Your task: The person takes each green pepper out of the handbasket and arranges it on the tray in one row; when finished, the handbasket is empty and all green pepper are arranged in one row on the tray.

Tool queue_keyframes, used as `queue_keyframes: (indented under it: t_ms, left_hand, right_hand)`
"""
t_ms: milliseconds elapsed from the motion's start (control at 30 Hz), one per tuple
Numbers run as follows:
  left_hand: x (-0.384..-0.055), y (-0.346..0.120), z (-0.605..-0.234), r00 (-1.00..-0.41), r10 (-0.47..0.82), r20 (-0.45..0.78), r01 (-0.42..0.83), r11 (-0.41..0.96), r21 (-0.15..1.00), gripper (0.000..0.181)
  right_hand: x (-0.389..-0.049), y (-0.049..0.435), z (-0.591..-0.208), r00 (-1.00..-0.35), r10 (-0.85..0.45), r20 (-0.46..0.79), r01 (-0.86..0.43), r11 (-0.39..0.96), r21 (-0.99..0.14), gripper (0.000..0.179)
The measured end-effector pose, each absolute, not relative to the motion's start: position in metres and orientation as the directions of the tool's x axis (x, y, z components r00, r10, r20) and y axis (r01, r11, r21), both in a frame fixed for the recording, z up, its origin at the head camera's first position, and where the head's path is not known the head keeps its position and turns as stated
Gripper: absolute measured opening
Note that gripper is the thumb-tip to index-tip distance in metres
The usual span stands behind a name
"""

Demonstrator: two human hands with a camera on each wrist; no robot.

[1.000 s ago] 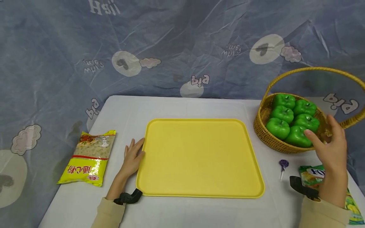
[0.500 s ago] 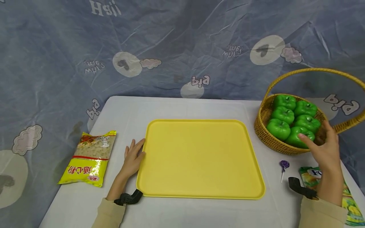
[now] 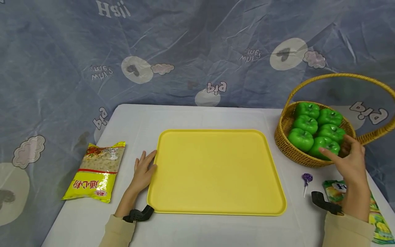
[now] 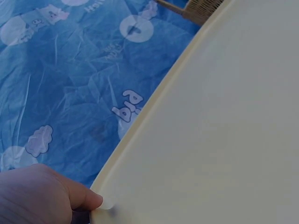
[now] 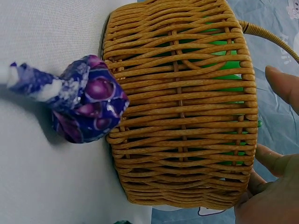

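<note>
My left hand [image 3: 143,173] rests at the left rim of a yellow tray [image 3: 217,171], its fingers extended along the edge. The left wrist view shows a fingertip touching the rim of this tray [image 4: 140,116], which looks pale there. My right hand [image 3: 353,163] reaches over the near right rim of a wicker basket [image 3: 293,156] holding several green bell peppers [image 3: 305,123]. Thumb and fingers are spread on either side of the nearest bell pepper [image 3: 322,147]. From the right wrist, the thumb and fingers stand apart above the rim of the basket [image 5: 182,112].
A purple-wrapped lollipop [image 3: 307,178] lies in front of the basket. Beside it, a green snack packet [image 3: 333,192] is partly hidden under the right forearm. To the left lies a yellow bag of pasta [image 3: 97,171]. The basket's tall handle [image 3: 339,74] arches above the peppers.
My right hand has moved left and lower into the basket, its thumb and fingers coming around the nearest bell pepper. The left hand and the tray have stayed put.
</note>
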State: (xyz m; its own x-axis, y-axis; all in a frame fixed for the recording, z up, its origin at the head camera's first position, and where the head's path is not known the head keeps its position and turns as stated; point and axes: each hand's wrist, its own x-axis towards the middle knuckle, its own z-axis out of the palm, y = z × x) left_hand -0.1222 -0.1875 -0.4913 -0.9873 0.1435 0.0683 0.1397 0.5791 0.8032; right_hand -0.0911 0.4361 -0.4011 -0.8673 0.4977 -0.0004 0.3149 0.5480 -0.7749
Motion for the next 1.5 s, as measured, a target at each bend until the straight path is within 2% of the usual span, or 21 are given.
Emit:
queue_keyframes:
  t_ms: [267,867,1200,1500]
  left_hand:
    - [-0.122,-0.188,-0.492,-0.987,0.138,0.076,0.143,0.579,0.803,0.053]
    - [-0.121,-0.189,-0.492,-0.987,0.133,0.086,0.148,0.58,0.801,0.052]
    - [-0.122,-0.187,-0.491,-0.984,0.141,0.111,0.174,0.591,0.788,0.051]
    - [-0.122,-0.186,-0.492,-0.984,0.134,0.121,0.178,0.594,0.784,0.052]
  right_hand:
    - [-0.094,0.437,-0.402,-0.898,0.439,0.03,0.284,0.63,-0.723,0.089]
    - [-0.094,0.438,-0.402,-0.937,0.349,0.023,0.251,0.716,-0.651,0.085]
    - [-0.094,0.43,-0.398,-0.871,0.491,0.008,0.384,0.692,-0.612,0.081]
    - [-0.086,0.419,-0.373,-0.763,0.64,0.094,0.47,0.649,-0.599,0.074]
